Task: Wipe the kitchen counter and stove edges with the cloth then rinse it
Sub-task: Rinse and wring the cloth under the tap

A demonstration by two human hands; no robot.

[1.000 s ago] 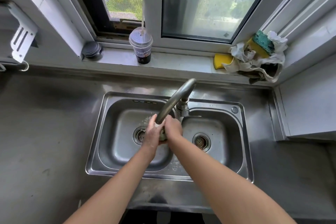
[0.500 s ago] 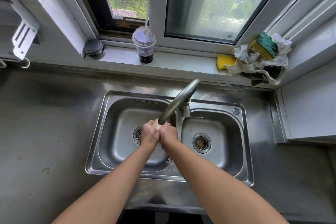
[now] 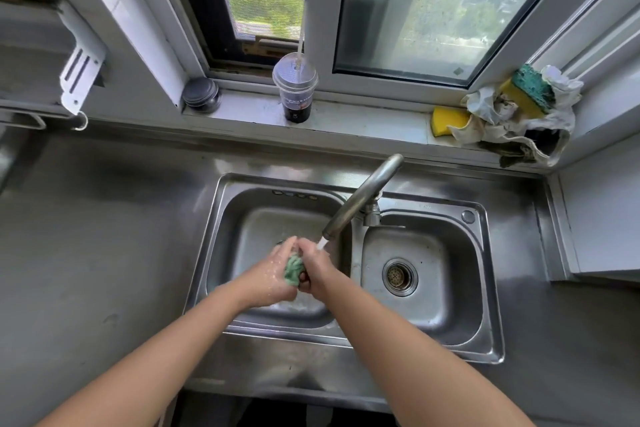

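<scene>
Now the green cloth (image 3: 294, 269) is squeezed between the left grip (image 3: 272, 279) and the right grip (image 3: 318, 270), both curled round it, under the tap (image 3: 360, 198), above the left sink basin (image 3: 249, 236). For good rinsing, it should be turned and unfolded.

no legible text, faint white print on the drink cup (image 3: 295, 101) (too small to read)
</scene>
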